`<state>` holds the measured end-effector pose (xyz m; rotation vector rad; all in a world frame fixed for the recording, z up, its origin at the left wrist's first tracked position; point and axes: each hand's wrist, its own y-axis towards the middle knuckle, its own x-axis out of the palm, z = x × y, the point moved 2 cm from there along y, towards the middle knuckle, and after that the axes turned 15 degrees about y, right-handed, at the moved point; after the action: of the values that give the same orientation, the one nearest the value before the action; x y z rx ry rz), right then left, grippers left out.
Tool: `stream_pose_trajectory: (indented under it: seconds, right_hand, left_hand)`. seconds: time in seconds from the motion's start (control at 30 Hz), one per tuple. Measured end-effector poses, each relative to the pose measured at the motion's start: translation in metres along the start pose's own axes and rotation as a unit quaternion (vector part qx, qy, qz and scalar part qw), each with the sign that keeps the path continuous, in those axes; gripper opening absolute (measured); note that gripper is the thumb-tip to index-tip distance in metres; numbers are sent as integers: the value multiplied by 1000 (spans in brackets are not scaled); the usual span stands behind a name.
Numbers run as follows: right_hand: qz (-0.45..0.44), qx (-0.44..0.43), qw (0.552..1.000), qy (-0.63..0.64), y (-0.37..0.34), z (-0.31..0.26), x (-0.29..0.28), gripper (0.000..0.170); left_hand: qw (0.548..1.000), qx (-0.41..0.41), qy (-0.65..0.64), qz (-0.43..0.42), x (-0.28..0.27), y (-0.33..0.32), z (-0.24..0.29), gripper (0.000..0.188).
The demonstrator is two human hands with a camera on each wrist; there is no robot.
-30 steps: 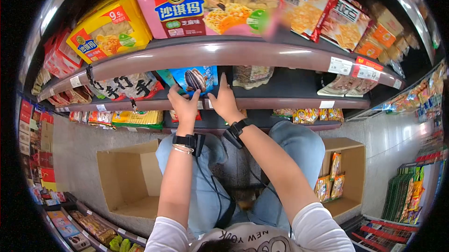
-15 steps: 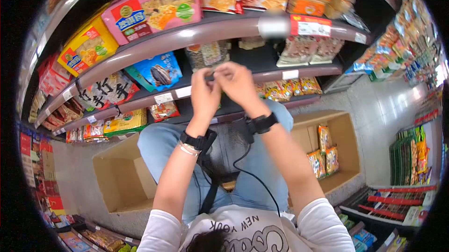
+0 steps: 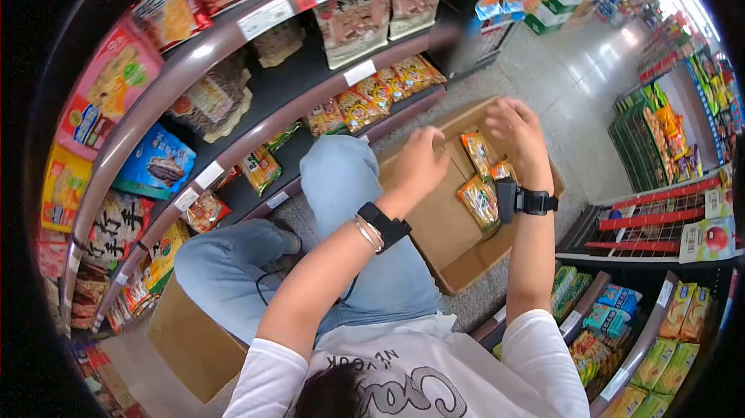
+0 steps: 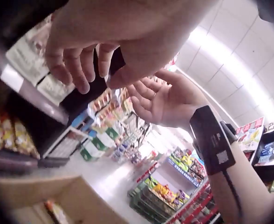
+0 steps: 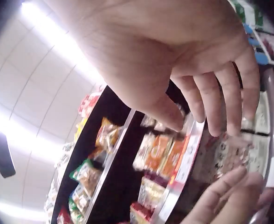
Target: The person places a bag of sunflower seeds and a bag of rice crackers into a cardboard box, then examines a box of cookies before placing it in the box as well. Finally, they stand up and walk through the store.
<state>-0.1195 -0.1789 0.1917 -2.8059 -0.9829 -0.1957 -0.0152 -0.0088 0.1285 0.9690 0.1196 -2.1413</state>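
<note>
Left hand (image 3: pixel 423 160) and right hand (image 3: pixel 520 132), fingers loosely parted, nothing held, should descend toward packets (image 3: pixel 479 202) at the left's four o'clock, clearing carton (image 3: pixel 433 225) walls.

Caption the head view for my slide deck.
Bare hands over a cardboard box of snack packets, beside stocked shop shelves.

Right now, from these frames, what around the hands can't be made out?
Head view: one orange plastic snack packet, partly hidden by the black wrist device.
Left wrist view: the brown cardboard box, its inside mostly cut off by the bottom edge.
Right wrist view: the bare left hand, partly cut off below; lettering on the orange shelf packets, too blurred.
</note>
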Motion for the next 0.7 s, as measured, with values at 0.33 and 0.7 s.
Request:
stream_pose_trajectory:
  seconds: [0.33, 0.7]
  right_hand:
    - [123, 226, 949, -181, -32, 363, -238, 26]
    - [371, 402, 828, 123, -67, 455, -288, 49]
  left_hand:
    - [984, -78, 2, -163, 94, 13, -26, 25]
    - [952, -130, -14, -278, 137, 6, -75, 26]
